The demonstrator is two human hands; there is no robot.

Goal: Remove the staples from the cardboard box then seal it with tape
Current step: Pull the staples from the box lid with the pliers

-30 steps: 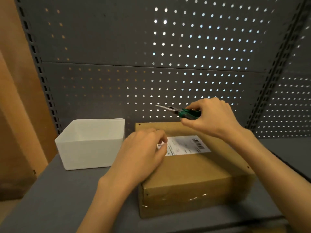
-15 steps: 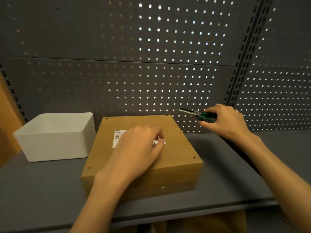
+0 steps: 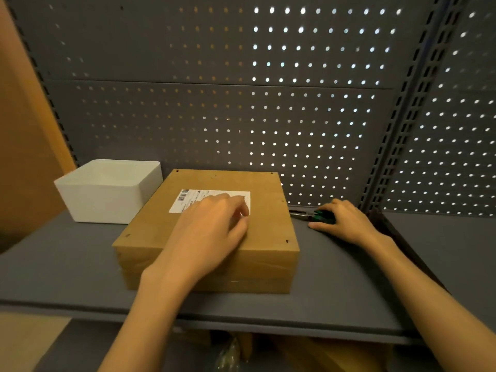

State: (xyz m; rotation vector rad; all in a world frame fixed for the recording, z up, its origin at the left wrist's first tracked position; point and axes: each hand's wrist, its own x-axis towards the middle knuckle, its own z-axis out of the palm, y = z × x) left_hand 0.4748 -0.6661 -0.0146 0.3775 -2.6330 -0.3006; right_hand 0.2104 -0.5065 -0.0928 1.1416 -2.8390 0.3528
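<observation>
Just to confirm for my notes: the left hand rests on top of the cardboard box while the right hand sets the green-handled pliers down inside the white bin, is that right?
Not quite. In the head view the right hand sets the green-handled pliers on the grey shelf right of the cardboard box, not in the white bin. The left hand does rest on the box.

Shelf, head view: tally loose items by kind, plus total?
Cardboard box: 1
White bin: 1
Green-handled pliers: 1
Total: 3
The left hand rests on the box; the right hand covers the pliers.
</observation>
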